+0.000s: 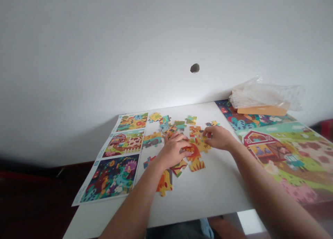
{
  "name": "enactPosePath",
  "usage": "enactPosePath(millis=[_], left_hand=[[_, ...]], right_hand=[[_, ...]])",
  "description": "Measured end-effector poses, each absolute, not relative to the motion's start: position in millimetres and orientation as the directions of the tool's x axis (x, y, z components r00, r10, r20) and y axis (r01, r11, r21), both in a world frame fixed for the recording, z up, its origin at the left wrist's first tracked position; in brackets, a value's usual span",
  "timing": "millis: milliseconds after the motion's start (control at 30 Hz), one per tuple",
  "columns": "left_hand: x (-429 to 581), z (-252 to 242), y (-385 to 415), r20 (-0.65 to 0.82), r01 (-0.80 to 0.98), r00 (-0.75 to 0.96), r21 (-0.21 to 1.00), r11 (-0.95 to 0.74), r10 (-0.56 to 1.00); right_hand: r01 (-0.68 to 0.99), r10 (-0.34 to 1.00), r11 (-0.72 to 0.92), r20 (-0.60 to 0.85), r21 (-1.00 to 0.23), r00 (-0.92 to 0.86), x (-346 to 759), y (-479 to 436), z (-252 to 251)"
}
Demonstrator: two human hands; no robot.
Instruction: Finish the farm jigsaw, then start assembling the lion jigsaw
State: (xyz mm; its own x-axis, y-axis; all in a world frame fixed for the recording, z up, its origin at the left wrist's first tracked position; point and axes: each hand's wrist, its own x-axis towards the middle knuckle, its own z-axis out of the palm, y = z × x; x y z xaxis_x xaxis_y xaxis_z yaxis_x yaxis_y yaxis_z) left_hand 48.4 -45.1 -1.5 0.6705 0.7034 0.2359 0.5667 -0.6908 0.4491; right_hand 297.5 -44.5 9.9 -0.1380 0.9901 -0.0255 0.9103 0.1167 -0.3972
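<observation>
My left hand [173, 150] is curled over an orange-red jigsaw piece [189, 150], and its fingertips seem to grip that piece. My right hand [218, 137] reaches in from the right, with its finger and thumb pinching the edge of a yellow jigsaw piece [201, 144]. The two hands nearly meet over a small cluster of joined orange and yellow pieces [195, 164]. A yellow-orange piece [164, 184] lies just below my left wrist. Several loose, colourful pieces [170, 124] are scattered towards the far edge of the white table [208, 194].
A printed sheet of farm pictures [122, 155] lies along the table's left side. A large farmyard picture mat [283, 152] covers the right side. A clear plastic bag [265, 95] rests on a flat orange box [261, 110] at the back right, against a white wall [166, 30].
</observation>
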Motion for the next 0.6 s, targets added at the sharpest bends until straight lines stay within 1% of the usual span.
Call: enactPosePath(millis=[100, 367, 600], left_hand=[[47, -3, -44, 0.241, 0.554, 0.674, 0.461, -0.694, 0.698], [46, -7, -41, 0.273, 0.515, 0.684, 0.476, -0.713, 0.676], [47, -14, -43, 0.251, 0.563, 0.655, 0.467, -0.682, 0.713]], right_hand=[[0.926, 0.989, 0.136, -0.014, -0.351, -0.150, 295, -46, 11], [0.923, 0.980, 0.177, -0.030, -0.342, -0.199, 292, -51, 13], [0.914, 0.961, 0.227, -0.074, -0.337, -0.266, 291, -53, 16]])
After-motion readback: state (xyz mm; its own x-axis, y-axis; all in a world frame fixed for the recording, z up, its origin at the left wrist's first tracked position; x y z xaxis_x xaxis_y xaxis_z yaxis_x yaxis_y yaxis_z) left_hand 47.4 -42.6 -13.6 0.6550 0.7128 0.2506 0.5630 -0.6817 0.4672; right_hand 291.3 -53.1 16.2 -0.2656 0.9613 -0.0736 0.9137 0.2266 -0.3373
